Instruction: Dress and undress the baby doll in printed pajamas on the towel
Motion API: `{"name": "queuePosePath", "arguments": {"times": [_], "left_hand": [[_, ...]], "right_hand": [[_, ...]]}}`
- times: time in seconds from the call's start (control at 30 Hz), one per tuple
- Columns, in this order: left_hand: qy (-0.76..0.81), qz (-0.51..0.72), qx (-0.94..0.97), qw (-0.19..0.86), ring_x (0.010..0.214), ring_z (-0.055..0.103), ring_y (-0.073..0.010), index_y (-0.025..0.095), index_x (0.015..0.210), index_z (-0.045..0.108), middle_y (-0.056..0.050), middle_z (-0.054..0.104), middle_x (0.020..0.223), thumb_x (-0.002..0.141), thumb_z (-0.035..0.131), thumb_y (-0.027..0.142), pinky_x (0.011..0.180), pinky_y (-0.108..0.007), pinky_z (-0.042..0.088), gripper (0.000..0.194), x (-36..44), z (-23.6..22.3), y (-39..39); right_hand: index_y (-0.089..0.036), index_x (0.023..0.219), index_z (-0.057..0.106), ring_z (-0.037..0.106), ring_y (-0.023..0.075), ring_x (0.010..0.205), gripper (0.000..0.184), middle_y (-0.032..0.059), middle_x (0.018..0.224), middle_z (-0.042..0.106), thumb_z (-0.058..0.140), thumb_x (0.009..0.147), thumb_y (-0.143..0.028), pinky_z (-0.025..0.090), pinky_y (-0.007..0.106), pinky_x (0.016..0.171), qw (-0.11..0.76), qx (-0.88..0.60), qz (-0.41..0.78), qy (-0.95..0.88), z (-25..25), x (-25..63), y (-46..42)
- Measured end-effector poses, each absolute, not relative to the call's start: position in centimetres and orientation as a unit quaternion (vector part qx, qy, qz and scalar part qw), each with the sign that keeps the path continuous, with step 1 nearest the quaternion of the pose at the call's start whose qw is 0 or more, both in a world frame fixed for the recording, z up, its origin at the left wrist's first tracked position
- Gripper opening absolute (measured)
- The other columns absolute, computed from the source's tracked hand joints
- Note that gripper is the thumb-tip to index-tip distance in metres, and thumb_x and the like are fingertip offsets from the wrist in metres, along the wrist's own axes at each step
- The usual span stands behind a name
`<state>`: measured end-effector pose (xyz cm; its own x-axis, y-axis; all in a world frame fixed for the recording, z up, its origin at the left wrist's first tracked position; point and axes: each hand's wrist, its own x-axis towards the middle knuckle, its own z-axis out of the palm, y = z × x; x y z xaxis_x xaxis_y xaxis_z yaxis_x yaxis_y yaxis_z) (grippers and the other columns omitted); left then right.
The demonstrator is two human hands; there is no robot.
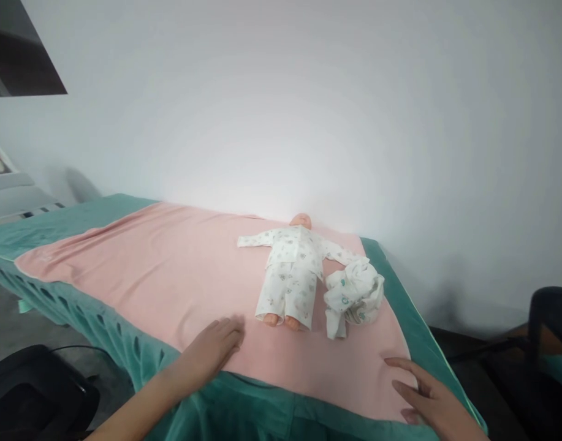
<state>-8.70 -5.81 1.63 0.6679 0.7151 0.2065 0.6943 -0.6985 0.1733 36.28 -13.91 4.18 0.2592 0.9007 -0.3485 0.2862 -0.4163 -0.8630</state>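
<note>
A baby doll [301,220] lies on its back on a pink blanket [189,275], its head toward the wall and its feet toward me. It wears a white printed top [297,245] and matching trousers [287,291]. Beside its legs, on the right, is a crumpled bundle of white printed cloth [356,291]. My left hand [216,343] rests flat on the blanket near the front edge, left of the doll's feet, holding nothing. At the blanket's front right corner my right hand [421,392] touches the cloth with its fingers apart.
Under the blanket, a green cover [244,410] drapes over the table. A white wall [290,110] stands right behind it. A black chair [551,324] is at the right, a dark object [37,392] at the lower left, and a white item [14,190] at the far left.
</note>
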Motion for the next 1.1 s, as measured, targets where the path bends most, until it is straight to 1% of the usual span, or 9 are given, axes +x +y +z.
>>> {"name": "queuePosePath", "arguments": {"times": [0.13, 0.23, 0.3, 0.47, 0.63, 0.83, 0.93, 1.03, 1.1], "left_hand": [[0.384, 0.156, 0.91, 0.012, 0.099, 0.055, -0.0204, 0.02, 0.107, 0.056, -0.008, 0.059, 0.112, 0.095, 0.042, 0.028, 0.084, -0.033, 0.044, 0.02, -8.8, 1.4, -5.6], [0.371, 0.148, 0.917, -0.013, 0.096, 0.055, -0.0202, 0.019, 0.102, 0.056, -0.008, 0.06, 0.108, 0.095, 0.039, 0.024, 0.083, -0.034, 0.043, 0.02, -8.6, 1.4, -5.6], [0.37, 0.134, 0.919, -0.018, 0.095, 0.055, -0.0201, 0.019, 0.104, 0.056, -0.008, 0.06, 0.106, 0.095, 0.038, 0.022, 0.082, -0.034, 0.043, 0.02, -8.5, 1.7, -5.6], [0.396, 0.125, 0.909, -0.032, 0.084, 0.054, -0.0185, 0.018, 0.094, 0.056, -0.005, 0.059, 0.093, 0.097, 0.038, 0.023, 0.076, -0.031, 0.042, 0.019, -9.1, 4.5, -5.0], [0.372, 0.196, 0.899, -0.123, 0.091, 0.054, -0.0183, 0.017, 0.097, 0.056, -0.007, 0.06, 0.101, 0.097, 0.038, 0.017, 0.084, -0.034, 0.043, 0.018, -9.1, 5.3, -4.8], [0.307, 0.208, 0.919, -0.131, 0.102, 0.056, -0.0183, 0.017, 0.11, 0.057, -0.007, 0.063, 0.107, 0.095, 0.041, 0.01, 0.095, -0.037, 0.045, 0.023, -9.5, 1.3, -6.5], [0.325, 0.189, 0.918, -0.124, 0.11, 0.055, -0.0207, 0.017, 0.128, 0.05, -0.01, 0.061, 0.118, 0.095, 0.046, 0.02, 0.099, -0.038, 0.044, 0.033, -10.2, -0.1, -6.9], [0.369, 0.18, 0.905, -0.113, 0.108, 0.057, -0.0222, 0.018, 0.131, 0.049, -0.011, 0.061, 0.121, 0.094, 0.05, 0.035, 0.093, -0.037, 0.047, 0.041, -10.8, -0.5, -6.5], [0.369, 0.173, 0.907, -0.102, 0.107, 0.057, -0.022, 0.019, 0.125, 0.054, -0.01, 0.062, 0.118, 0.094, 0.049, 0.038, 0.092, -0.037, 0.048, 0.036, -10.9, -0.3, -6.0]], "right_hand": [[-0.024, 0.102, 0.071, 0.052, 0.0123, 0.066, 0.048, 0.0061, 0.117, 0.061, 0.066, 0.063, -0.052, 0.057, 0.027, 0.059, 0.366, -0.716, 0.421, -0.418, 4.0, 36.7, -13.8], [-0.024, 0.101, 0.072, 0.057, 0.0149, 0.073, 0.047, 0.0067, 0.129, 0.057, 0.065, 0.064, -0.053, 0.057, 0.027, 0.06, 0.357, -0.716, 0.415, -0.433, 3.9, 36.8, -13.9], [-0.024, 0.1, 0.072, 0.059, 0.0162, 0.075, 0.047, 0.0069, 0.126, 0.059, 0.066, 0.064, -0.053, 0.058, 0.029, 0.062, 0.354, -0.712, 0.424, -0.433, 4.0, 36.9, -14.0], [-0.022, 0.095, 0.072, 0.058, 0.0162, 0.064, 0.045, 0.0046, 0.088, 0.065, 0.069, 0.061, -0.051, 0.058, 0.031, 0.059, 0.403, -0.708, 0.423, -0.397, 5.3, 36.9, -13.4], [-0.02, 0.102, 0.069, 0.062, 0.0197, 0.067, 0.051, 0.0033, 0.079, 0.064, 0.066, 0.064, -0.055, 0.056, 0.03, 0.061, 0.433, -0.717, 0.356, -0.415, 7.3, 37.4, -12.8], [-0.023, 0.089, 0.072, 0.066, 0.0241, 0.08, 0.04, 0.0022, 0.087, 0.073, 0.061, 0.068, -0.055, 0.052, 0.028, 0.067, 0.38, -0.762, 0.245, -0.463, 6.4, 37.6, -14.0], [-0.024, 0.088, 0.073, 0.067, 0.0257, 0.086, 0.04, 0.0025, 0.094, 0.074, 0.06, 0.069, -0.057, 0.052, 0.029, 0.073, 0.372, -0.774, 0.236, -0.455, 5.4, 37.5, -14.9], [-0.025, 0.098, 0.072, 0.068, 0.0254, 0.088, 0.046, 0.0036, 0.102, 0.073, 0.059, 0.07, -0.059, 0.054, 0.029, 0.074, 0.358, -0.782, 0.231, -0.455, 4.6, 37.4, -15.4], [-0.028, 0.111, 0.069, 0.067, 0.0255, 0.094, 0.05, 0.0034, 0.112, 0.071, 0.06, 0.072, -0.059, 0.055, 0.03, 0.077, 0.342, -0.765, 0.229, -0.496, 3.9, 37.4, -15.5]]}}
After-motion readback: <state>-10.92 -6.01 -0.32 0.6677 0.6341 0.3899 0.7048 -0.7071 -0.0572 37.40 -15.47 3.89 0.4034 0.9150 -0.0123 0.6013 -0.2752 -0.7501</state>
